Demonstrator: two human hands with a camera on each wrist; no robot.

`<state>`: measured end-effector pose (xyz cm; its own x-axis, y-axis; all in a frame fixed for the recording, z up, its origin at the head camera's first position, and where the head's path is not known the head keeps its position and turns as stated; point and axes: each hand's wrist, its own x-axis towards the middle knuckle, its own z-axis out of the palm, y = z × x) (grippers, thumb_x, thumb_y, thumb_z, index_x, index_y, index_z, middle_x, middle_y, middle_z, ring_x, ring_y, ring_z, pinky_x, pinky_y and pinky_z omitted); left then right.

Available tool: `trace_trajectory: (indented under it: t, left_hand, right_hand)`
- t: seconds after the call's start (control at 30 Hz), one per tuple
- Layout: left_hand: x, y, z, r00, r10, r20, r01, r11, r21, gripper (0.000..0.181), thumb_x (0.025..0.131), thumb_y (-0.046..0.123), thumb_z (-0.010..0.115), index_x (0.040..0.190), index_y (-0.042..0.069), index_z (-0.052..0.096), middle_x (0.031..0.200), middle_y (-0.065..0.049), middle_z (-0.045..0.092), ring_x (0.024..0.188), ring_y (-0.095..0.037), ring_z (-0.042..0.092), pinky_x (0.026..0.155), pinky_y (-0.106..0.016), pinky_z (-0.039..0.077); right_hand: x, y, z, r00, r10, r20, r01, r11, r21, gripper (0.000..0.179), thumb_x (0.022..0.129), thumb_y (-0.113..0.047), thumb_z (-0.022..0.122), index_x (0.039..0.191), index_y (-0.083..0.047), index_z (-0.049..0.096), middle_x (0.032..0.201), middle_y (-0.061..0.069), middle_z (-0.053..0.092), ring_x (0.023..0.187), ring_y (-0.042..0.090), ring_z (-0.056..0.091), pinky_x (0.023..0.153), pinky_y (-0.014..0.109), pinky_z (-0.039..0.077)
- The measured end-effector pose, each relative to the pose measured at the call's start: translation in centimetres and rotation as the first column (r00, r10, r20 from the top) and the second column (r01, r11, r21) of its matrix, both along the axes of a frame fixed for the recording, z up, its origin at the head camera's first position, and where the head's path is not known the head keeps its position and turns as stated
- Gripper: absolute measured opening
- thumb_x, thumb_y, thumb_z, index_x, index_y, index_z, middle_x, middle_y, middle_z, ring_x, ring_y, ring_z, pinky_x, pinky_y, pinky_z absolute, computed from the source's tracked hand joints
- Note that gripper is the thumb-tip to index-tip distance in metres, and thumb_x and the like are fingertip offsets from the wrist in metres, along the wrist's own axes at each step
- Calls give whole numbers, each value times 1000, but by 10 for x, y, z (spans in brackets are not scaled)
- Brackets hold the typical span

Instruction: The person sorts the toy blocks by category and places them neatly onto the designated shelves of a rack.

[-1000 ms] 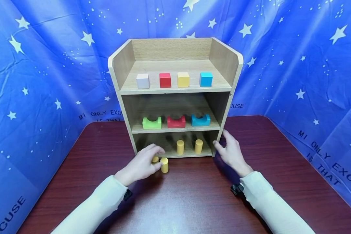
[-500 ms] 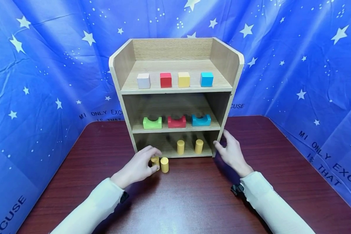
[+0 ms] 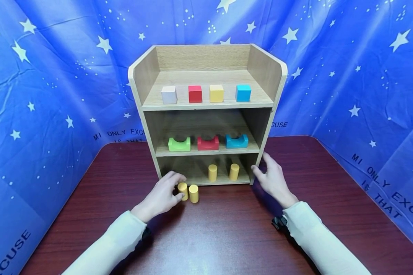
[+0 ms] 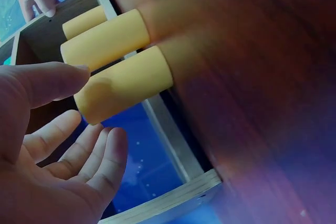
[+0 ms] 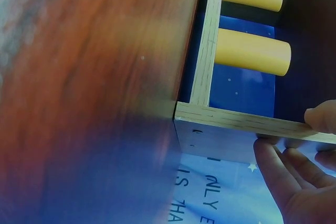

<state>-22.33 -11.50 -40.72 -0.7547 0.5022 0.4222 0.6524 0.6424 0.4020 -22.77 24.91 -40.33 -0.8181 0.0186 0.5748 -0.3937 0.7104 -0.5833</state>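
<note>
Two yellow cylinders stand upright side by side on the table before the wooden shelf: a left cylinder (image 3: 182, 191) and a right cylinder (image 3: 194, 194). My left hand (image 3: 161, 196) is at the left one, thumb and fingers spread loosely about its top; in the left wrist view the thumb (image 4: 58, 82) overlaps its edge, and firm contact cannot be told. With my right hand (image 3: 273, 180) I hold the shelf's right side panel (image 5: 236, 121), thumb inside and fingers outside. On the bottom level stand two more yellow cylinders, one left (image 3: 212, 173) and one right (image 3: 234, 172).
The middle level bears green (image 3: 179, 144), red (image 3: 208, 143) and blue (image 3: 236, 141) arch blocks. White (image 3: 169, 95), red (image 3: 195, 94), yellow (image 3: 216, 94) and blue (image 3: 243, 93) cubes line the top. A starry blue cloth (image 3: 72, 76) surrounds the dark red table (image 3: 227, 236).
My left hand has drawn slightly left, away from the right front cylinder, uncovering more of the left one. The right hand keeps its place on the panel.
</note>
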Motion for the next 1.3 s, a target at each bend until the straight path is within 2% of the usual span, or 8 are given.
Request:
trace_trajectory:
  t: [0.17, 0.4, 0.63, 0.83, 1.03, 1.13, 1.3]
  left_hand:
    - [-3, 1, -6, 998, 18, 54, -20, 999, 32, 41, 72, 8, 78, 109, 4, 62, 98, -2, 57, 79, -13, 57, 70, -28, 50]
    - [-6, 3, -9, 993, 22, 114, -31, 996, 83, 36, 72, 5, 79, 104, 6, 62, 93, -1, 57, 75, -13, 58, 67, -27, 49]
    - [-7, 2, -10, 992, 21, 123, -29, 997, 65, 29, 72, 6, 77, 96, 13, 62, 88, 2, 56, 75, -13, 54, 66, -26, 46]
    - [-6, 1, -10, 993, 22, 117, -28, 998, 50, 30, 71, 7, 77, 96, 14, 62, 87, 4, 54, 75, -12, 51, 66, -26, 44]
    - [-6, 2, -12, 990, 25, 138, -30, 999, 38, 44, 69, 6, 80, 105, 8, 56, 100, -3, 60, 89, -17, 56, 79, -36, 46]
    - [-8, 1, -14, 989, 13, 144, -19, 999, 40, 46, 68, 4, 81, 105, 8, 52, 100, -4, 61, 91, -18, 56, 81, -38, 46]
    - [-9, 1, -16, 995, -11, 100, 6, 999, 54, 42, 67, 2, 81, 96, 12, 52, 91, 2, 59, 84, -15, 54, 76, -36, 45]
  right_hand:
    - [0, 0, 0, 1000, -3, 2, 3, 1000, 1, 45, 85, -10, 67, 128, -6, 53, 110, 17, 64, 104, 34, 59, 88, 51, 45]
    - [1, 0, 1, 1000, -9, 0, 9, 1000, 3, 45, 85, -10, 68, 128, -6, 53, 108, 17, 64, 102, 34, 60, 87, 50, 45]
    - [1, -1, 1, 1000, -8, 9, 8, 1000, 2, 46, 85, -10, 67, 129, -6, 52, 111, 16, 64, 104, 33, 59, 89, 49, 45]
    - [0, 0, 1, 1000, -7, 3, 7, 1000, 1, 45, 85, -10, 68, 128, -6, 53, 108, 16, 64, 102, 33, 60, 87, 50, 45]
    - [0, 0, 1, 1000, -7, 9, 7, 1000, -4, 45, 85, -10, 68, 127, -6, 53, 108, 16, 64, 101, 33, 60, 86, 50, 46]
    - [0, -1, 1, 1000, -4, 6, 4, 1000, -5, 44, 85, -10, 68, 126, -5, 54, 107, 16, 64, 100, 33, 61, 85, 51, 46]
    - [0, 0, 0, 1000, -4, 3, 4, 1000, -3, 44, 85, -9, 68, 127, -5, 54, 108, 16, 64, 101, 33, 60, 85, 52, 46]
